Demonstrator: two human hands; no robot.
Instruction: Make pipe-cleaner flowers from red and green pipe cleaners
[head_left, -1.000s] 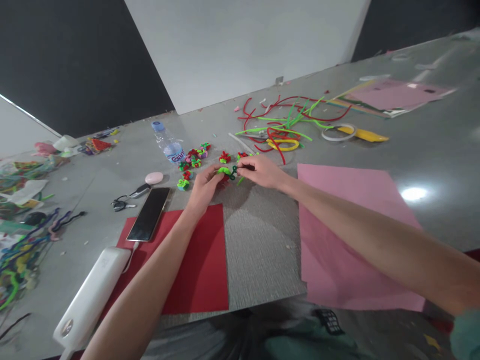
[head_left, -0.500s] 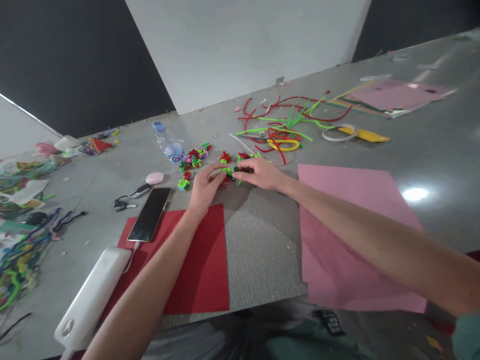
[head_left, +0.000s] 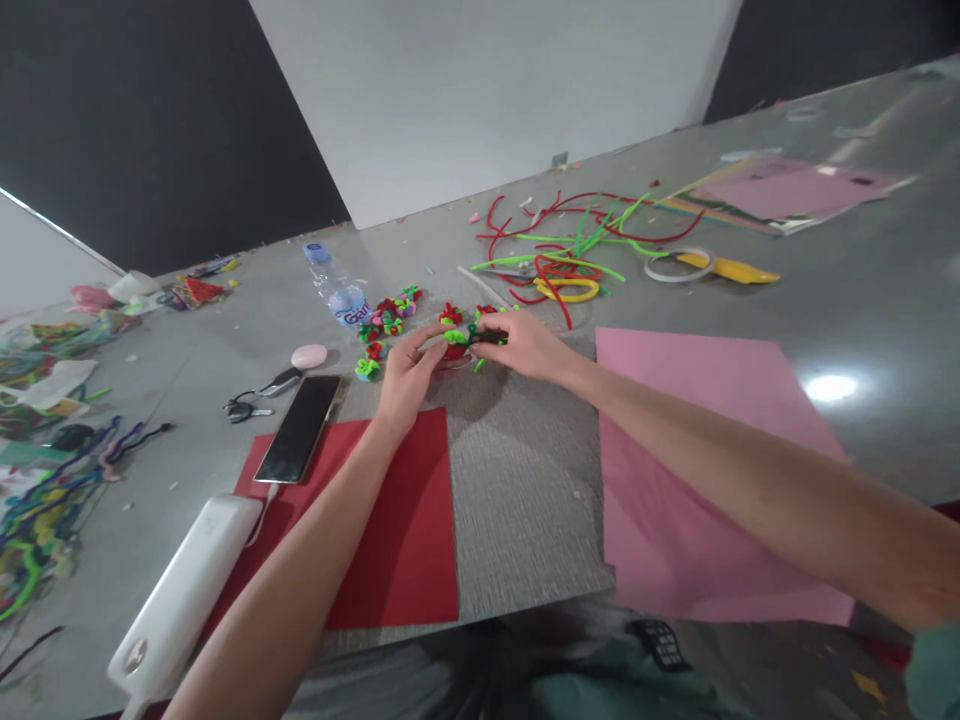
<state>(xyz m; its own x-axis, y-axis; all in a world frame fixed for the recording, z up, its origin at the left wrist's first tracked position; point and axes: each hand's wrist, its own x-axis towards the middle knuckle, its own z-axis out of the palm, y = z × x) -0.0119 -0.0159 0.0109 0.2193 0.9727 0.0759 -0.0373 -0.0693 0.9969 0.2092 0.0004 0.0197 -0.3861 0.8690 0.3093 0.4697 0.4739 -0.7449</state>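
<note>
Between my two hands is a small pipe-cleaner flower (head_left: 454,340) in bright green and red, with a dark green bit at its right side. My left hand (head_left: 409,372) pinches it from the left between thumb and fingers. From the right, my right hand (head_left: 531,345) closes its fingertips on the dark green pipe cleaner (head_left: 472,336); its exact shape is too small to make out. Just beyond and to the left lie several finished-looking pipe-cleaner flowers (head_left: 388,312) in red, green and pink. Another red one (head_left: 450,313) sits right behind my fingers.
A water bottle (head_left: 341,290) stands behind the flowers. Red and green pipe cleaners (head_left: 592,235), yellow-handled scissors (head_left: 570,290) and a tape roll (head_left: 679,265) lie beyond my right hand. A phone (head_left: 300,430), power bank (head_left: 187,590), red paper (head_left: 409,530) and pink paper (head_left: 675,400) lie nearer.
My right fingers have shifted slightly, with a dark gap now showing between them. The flower sits a little higher, with more red visible. My left hand has barely moved.
</note>
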